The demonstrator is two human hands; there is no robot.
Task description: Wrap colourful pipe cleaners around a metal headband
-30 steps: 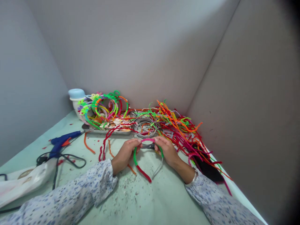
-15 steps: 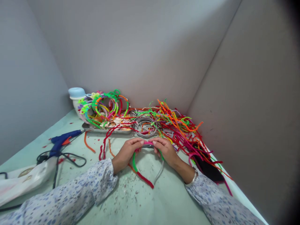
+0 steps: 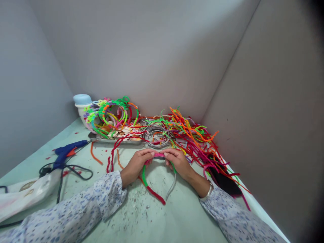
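Observation:
Between my two hands is a headband [image 3: 155,195], its arch away from me and its ends toward me. Fuzzy pipe cleaner covers it in red, green and pink; the right end shows bare grey. My left hand [image 3: 138,164] pinches the top of the arch from the left, thumb on the pink stretch. From the right, my right hand [image 3: 178,162] grips the same pink part, thumb and fingers closed. The fingertips behind the band are partly hidden. Just beyond my hands lies a coil of silvery wire [image 3: 157,145].
A metal tray [image 3: 121,141] holds shell-like pieces, with colourful finished headbands [image 3: 112,111] on it. Loose pipe cleaners [image 3: 194,135] heap over a black object [image 3: 225,182] at right. A blue glue gun [image 3: 62,155], its cord, a plastic bag [image 3: 35,192] and a white container [image 3: 82,104] are at left.
Both hands keep their grip on the pink part. My right thumb has shifted very slightly to the left; the headband's lower ends have moved a touch.

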